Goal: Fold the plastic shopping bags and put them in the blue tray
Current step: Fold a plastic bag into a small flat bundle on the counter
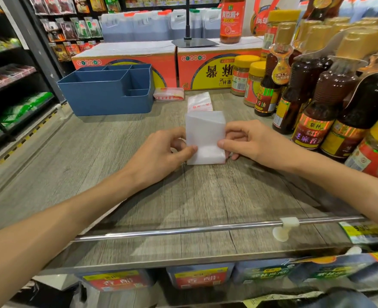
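Grocery shelving is surrounding a grey wood-grain tabletop, with sesame oil bottles crowding its right side and orange cartons lining the back. Near the middle, the left hand and right hand are pinching the two side edges of a white plastic shopping bag, already reduced to a small upright rectangle with its lower end resting on the tabletop; thumbs are pressing its front face while the other fingers are curling behind it. This bag seems to be nearing its last fold. Beyond it, another folded bag is lying flat, and a flat packet of red-printed bags is sitting just beside the blue tray at the back left. No bag is showing inside the tray's compartments from this angle, so placing seems to be outstanding.
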